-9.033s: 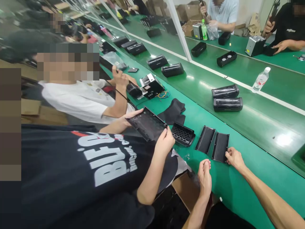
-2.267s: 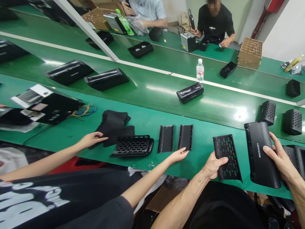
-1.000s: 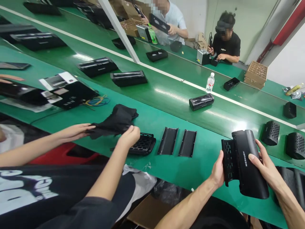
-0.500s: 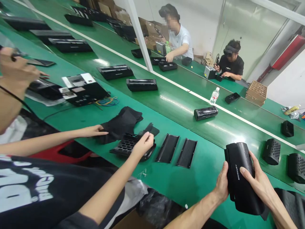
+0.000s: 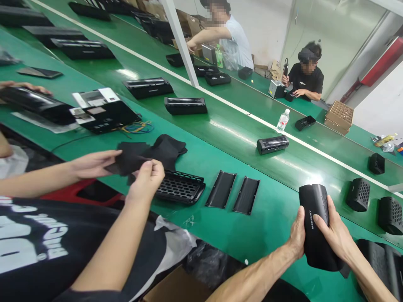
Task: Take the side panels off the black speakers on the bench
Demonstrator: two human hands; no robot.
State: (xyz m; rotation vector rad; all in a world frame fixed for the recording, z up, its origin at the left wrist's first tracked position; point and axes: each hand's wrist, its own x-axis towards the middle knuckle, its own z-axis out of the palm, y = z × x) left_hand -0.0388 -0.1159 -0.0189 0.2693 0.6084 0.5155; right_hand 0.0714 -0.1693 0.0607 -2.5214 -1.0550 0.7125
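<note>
Between my two hands is a black speaker housing (image 5: 317, 247) with pale "MERKURY" lettering on its curved face, held tilted above the green bench. My left hand (image 5: 297, 230) grips its left edge, fingers mostly hidden behind it. Across the right side lies my right hand (image 5: 338, 233), its thumb pressing on the face near the lettering. Left of my hands, two dark curved panels (image 5: 246, 195) lie side by side on the bench.
A co-worker's hands (image 5: 145, 178) at left hold black sheets above a perforated black grille (image 5: 181, 187). More housings stand along the conveyor (image 5: 229, 134), including a perforated one (image 5: 359, 195). A water bottle (image 5: 283, 121) stands beyond. Two people sit across.
The housing has turned slightly in my hands; the raised strip along its left edge no longer shows. The neighbouring co-worker's right hand has moved left from the grille to the black sheets.
</note>
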